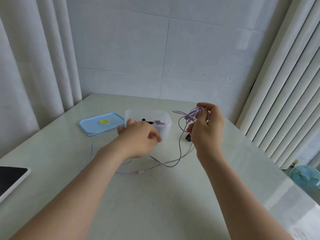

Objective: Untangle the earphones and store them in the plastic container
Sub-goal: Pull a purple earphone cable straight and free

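Left edge: a dark-screened tablet (12, 177) with a white border lay on the pale table (155, 205), well apart from the work. White curtains (34, 66) hung behind it.

A light blue lid (97, 125) with a yellow smiley sticker lay flat, just beside the left wall of the clear plastic container (167, 125). The container stood open and upright, with black and purple pieces already inside.

The left hand (140, 135) was low in front of the container, covering its near-left corner, with a fingertip by the rim. It was motion-blurred; I could not tell whether the fingers held anything.

The lilac earphones (194, 115) were partly in the air and partly on the table. The right hand (206, 129), raised to the right of the container, pinched a bunch of tangled loops between thumb and curled fingers. From there strands dropped steeply to the table, then ran leftward with the long axis across the table. They passed a pale joint piece (141, 171) and went under the left forearm, curving up toward the lid. One thin loose end (153, 158) pointed up-left.

A small black object (188, 138) sat on the table, half hidden behind the right hand. Far right: a white ribbed radiator (285, 101) and, lower down, a pale blue fan (306, 177).
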`<state>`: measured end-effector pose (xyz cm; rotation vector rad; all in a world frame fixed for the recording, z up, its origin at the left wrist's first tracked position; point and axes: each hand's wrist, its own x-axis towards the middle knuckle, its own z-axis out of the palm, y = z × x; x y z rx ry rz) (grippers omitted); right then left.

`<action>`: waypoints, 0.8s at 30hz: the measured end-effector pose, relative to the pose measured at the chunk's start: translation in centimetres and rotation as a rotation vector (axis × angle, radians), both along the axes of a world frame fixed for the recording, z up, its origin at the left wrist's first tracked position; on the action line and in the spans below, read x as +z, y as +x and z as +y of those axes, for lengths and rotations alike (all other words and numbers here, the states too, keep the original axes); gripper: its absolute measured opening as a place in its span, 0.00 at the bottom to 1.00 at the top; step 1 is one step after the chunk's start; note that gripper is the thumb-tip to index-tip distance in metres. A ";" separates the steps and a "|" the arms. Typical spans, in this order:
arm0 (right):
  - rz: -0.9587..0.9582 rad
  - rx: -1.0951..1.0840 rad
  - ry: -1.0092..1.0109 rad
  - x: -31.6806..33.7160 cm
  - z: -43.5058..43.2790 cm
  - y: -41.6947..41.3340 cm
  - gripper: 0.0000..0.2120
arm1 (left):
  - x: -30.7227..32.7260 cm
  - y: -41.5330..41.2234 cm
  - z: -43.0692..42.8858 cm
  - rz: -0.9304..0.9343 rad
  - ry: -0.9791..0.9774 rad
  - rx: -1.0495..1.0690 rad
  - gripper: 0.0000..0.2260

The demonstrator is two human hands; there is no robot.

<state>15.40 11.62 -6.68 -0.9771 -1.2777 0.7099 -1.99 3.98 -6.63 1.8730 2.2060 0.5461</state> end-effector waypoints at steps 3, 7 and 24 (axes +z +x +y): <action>0.070 0.049 -0.057 0.3 -0.4 -0.2 0.12 | -0.3 1.6 0.2 -0.566 -0.087 -0.150 0.14; 0.237 0.190 -0.170 0.8 -1.0 -0.2 0.11 | -1.5 3.0 0.6 -0.658 -0.075 -0.194 0.11; 0.809 0.501 -0.428 1.7 -1.0 0.0 0.17 | -0.7 0.9 0.2 -1.468 -0.007 -0.473 0.11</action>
